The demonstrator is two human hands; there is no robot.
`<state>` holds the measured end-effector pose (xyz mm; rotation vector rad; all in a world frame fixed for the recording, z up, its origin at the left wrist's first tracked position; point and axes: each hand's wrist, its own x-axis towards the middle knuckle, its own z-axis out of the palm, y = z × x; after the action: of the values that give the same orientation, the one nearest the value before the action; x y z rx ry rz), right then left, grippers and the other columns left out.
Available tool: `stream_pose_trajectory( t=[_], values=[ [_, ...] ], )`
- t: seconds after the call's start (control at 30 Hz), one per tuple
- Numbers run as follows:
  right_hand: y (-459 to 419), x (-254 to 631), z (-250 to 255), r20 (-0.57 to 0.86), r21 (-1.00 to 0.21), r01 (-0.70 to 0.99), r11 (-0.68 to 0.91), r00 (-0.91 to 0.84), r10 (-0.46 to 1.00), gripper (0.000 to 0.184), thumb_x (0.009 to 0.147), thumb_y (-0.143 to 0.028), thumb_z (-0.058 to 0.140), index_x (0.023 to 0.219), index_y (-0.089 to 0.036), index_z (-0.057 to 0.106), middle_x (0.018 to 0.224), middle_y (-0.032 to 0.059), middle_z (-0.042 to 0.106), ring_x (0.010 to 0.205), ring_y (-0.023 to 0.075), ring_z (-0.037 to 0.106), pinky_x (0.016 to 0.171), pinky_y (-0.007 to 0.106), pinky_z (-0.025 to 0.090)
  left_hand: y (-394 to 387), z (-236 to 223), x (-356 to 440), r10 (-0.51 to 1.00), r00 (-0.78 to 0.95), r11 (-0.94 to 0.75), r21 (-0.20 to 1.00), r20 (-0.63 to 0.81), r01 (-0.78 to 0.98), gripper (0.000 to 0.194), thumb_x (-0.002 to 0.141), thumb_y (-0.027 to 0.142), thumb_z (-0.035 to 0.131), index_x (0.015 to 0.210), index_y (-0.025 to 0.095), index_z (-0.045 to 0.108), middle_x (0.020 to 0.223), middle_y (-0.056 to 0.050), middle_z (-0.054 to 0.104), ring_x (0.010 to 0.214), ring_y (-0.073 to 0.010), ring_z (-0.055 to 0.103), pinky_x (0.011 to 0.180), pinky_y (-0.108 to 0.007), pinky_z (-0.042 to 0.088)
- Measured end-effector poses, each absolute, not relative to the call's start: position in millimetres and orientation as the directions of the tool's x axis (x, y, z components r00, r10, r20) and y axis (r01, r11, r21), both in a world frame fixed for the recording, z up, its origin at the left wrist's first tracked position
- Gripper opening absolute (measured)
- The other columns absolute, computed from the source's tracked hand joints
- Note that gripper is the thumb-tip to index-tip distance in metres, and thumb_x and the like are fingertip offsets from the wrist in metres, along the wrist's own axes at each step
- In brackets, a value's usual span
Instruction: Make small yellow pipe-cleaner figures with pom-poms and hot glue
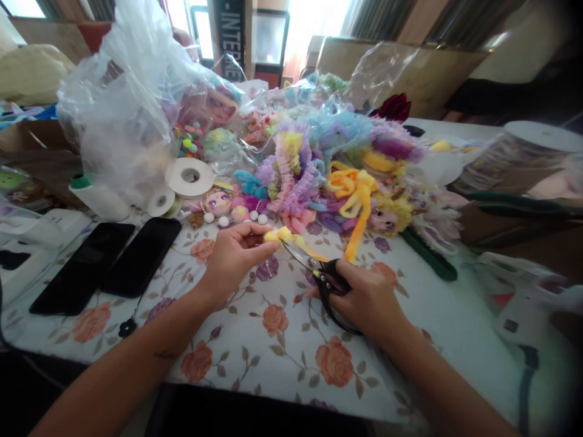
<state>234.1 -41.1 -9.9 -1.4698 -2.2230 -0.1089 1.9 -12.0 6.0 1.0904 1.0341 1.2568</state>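
Observation:
My left hand (234, 255) pinches a small yellow ribbon piece (285, 235) just above the floral tablecloth (273, 340). My right hand (368, 300) grips black scissors (325, 280), whose blades point up-left and meet the yellow ribbon beside my left fingertips. An orange-yellow ribbon bow (357, 191) with a hanging tail lies just behind the scissors, next to a small doll head with yellow hair (387, 218).
A heap of pastel ruffled trims (310, 158) and clear plastic bags (132, 109) fills the table's back. Two black phones (109, 264) lie at left, beside white tape rolls (189, 177) and a thread cone (98, 197). A white glue gun (528, 303) sits at right.

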Motion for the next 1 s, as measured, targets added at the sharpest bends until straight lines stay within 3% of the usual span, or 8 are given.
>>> stream_pose_trajectory(
  t=[0.2,0.4,0.5,0.63,0.77,0.9,1.0],
  values=[
    [-42.4,235.8,-6.8,0.41,-0.226,0.87,0.439,-0.324,0.853,0.035,0.082,-0.044,0.057,0.06,-0.023,0.041,0.049,-0.0003,0.057,0.043,0.0125,0.051,0.046,0.023,0.034,-11.8,5.8,2.0,0.999,0.043,0.009,0.987,-0.002,-0.159,0.027,0.066,0.028,0.084,0.089,0.017,0.074,0.08,-0.003,0.073,0.074,-0.0134,0.067,0.066,-0.022,0.053],
    [-42.2,234.3,-5.6,0.264,-0.296,0.881,0.369,-0.296,0.918,0.022,0.077,-0.032,0.057,0.063,-0.023,0.044,0.052,-0.0006,0.057,0.045,0.0139,0.051,0.046,0.023,0.034,-8.3,4.8,0.2,0.999,0.051,0.014,0.985,-0.005,-0.171,0.029,0.064,0.027,0.083,0.089,0.016,0.074,0.081,-0.004,0.072,0.075,-0.0151,0.067,0.068,-0.025,0.053],
    [-42.1,232.9,-4.0,0.227,-0.347,0.869,0.352,-0.287,0.931,0.024,0.076,-0.031,0.058,0.062,-0.023,0.041,0.052,-0.0017,0.054,0.045,0.0134,0.048,0.047,0.023,0.034,-6.8,5.4,-0.4,0.998,0.063,0.023,0.981,-0.011,-0.194,0.028,0.065,0.026,0.082,0.09,0.016,0.074,0.081,-0.003,0.072,0.076,-0.0149,0.066,0.069,-0.025,0.053],
    [-41.7,230.7,3.8,0.143,-0.455,0.836,0.306,-0.271,0.952,0.033,0.075,-0.041,0.062,0.058,-0.023,0.039,0.051,-0.003,0.048,0.046,0.0131,0.044,0.047,0.024,0.033,-5.6,5.8,-1.8,0.999,0.043,-0.006,0.98,0.015,-0.198,0.028,0.068,0.026,0.079,0.094,0.016,0.073,0.088,-0.005,0.072,0.083,-0.0157,0.066,0.075,-0.026,0.053],
    [-41.8,232.1,15.7,-0.044,-0.652,0.726,0.22,-0.325,0.945,0.04,0.073,-0.054,0.065,0.06,-0.021,0.047,0.058,-0.0024,0.048,0.054,0.0135,0.044,0.048,0.024,0.033,-4.3,7.2,-4.3,0.994,-0.014,-0.109,0.984,0.108,-0.139,0.031,0.072,0.024,0.077,0.102,0.018,0.07,0.095,-0.004,0.07,0.088,-0.0153,0.065,0.077,-0.025,0.054],
    [-51.4,237.1,25.5,-0.182,-0.856,0.511,0.073,-0.431,0.884,0.054,0.074,-0.073,0.057,0.069,-0.02,0.05,0.063,-0.0015,0.047,0.054,0.0124,0.042,0.045,0.024,0.031,-4.5,13.5,-4.1,0.974,-0.058,-0.224,0.97,0.219,-0.099,0.027,0.073,0.021,0.074,0.099,0.02,0.067,0.088,0.0,0.067,0.074,-0.0116,0.065,0.067,-0.022,0.055],
    [-61.4,238.3,30.9,-0.234,-0.91,0.413,-0.035,-0.443,0.865,0.061,0.079,-0.08,0.042,0.074,-0.019,0.049,0.06,-0.0018,0.045,0.049,0.0111,0.039,0.044,0.024,0.03,-6.4,17.4,-2.6,0.975,-0.038,-0.221,0.975,0.22,-0.038,0.022,0.073,0.023,0.074,0.095,0.019,0.07,0.083,0.0,0.066,0.067,-0.0117,0.064,0.064,-0.024,0.056]
  ],
)
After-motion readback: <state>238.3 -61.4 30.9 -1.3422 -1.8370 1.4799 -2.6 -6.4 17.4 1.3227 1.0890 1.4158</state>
